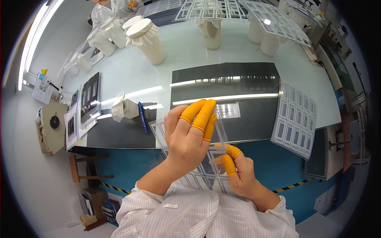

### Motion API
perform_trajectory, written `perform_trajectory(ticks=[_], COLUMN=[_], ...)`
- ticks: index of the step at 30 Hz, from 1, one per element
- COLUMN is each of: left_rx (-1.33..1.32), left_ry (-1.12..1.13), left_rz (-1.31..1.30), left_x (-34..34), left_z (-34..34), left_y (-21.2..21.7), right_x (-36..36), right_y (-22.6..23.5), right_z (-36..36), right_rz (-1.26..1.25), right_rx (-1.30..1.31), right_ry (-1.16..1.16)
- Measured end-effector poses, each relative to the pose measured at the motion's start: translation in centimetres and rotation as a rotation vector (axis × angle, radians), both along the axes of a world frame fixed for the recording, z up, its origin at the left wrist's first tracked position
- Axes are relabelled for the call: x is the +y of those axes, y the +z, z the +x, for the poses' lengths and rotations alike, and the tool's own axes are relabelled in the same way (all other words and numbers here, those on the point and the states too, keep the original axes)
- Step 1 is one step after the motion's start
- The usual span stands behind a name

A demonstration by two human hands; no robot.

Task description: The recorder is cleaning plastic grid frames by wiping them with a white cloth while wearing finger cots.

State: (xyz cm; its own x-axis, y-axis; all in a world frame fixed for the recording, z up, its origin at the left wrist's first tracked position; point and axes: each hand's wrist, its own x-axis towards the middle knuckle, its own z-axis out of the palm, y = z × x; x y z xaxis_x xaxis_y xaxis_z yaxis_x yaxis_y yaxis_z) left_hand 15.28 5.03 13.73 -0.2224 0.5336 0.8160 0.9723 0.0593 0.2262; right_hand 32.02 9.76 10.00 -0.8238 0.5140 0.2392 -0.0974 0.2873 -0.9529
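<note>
Close to my body I hold a clear plastic sheet [198, 180] with white-bordered rectangles, tilted over the table's near edge. My left hand [188, 133] is closed at its upper part, the fingers in yellow finger cots pressed together; the fingertips are partly hidden. With thumb and finger, also in yellow cots, my right hand [240, 170] pinches the sheet's right edge lower down. Much of the sheet lies behind my left hand and wrist. Just beyond, a small pale rectangular piece [229, 110] lies on a black mat [254, 127].
A stack of similar sheets [294, 119] lies at the right. Left of the mat are a blue pen [142, 117], a small container [130, 109] with white tissue [118, 107], and papers [75, 123]. White covered tubs [147, 41] and raised panels [210, 10] stand farther back. Another person [109, 12] is at far left.
</note>
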Motion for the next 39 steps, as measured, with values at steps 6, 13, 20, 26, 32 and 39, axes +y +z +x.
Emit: perform_trajectory(ticks=[6,13,20,26,32,39], left_rx=[0.09,0.055,0.388,0.376,-0.382,-0.653], left_ry=[-0.028,-0.132,-0.249,-0.279,-0.421,-0.277], left_rz=[-0.086,-0.039,-0.251,-0.102,-0.291,-0.689], left_x=[-0.2,1.4,2.0,2.1,-4.5,-9.8], left_z=[-0.5,-1.6,-2.8,-3.5,0.2,1.7], left_y=[-0.2,0.0,2.1,-1.8,-5.4,-5.3], right_x=[0.5,0.5,0.5,0.3,0.9,1.3], right_y=[-0.5,-0.6,-0.6,-1.8,-2.9,-3.5], right_z=[0.0,0.0,-0.1,0.3,-0.1,-1.5], right_rz=[0.05,0.043,0.076,0.058,0.122,-0.057], right_rx=[-0.016,-0.029,0.014,-0.028,-0.032,0.07], right_ry=[-0.006,-0.07,-0.14,-0.279,-0.213,-0.171])
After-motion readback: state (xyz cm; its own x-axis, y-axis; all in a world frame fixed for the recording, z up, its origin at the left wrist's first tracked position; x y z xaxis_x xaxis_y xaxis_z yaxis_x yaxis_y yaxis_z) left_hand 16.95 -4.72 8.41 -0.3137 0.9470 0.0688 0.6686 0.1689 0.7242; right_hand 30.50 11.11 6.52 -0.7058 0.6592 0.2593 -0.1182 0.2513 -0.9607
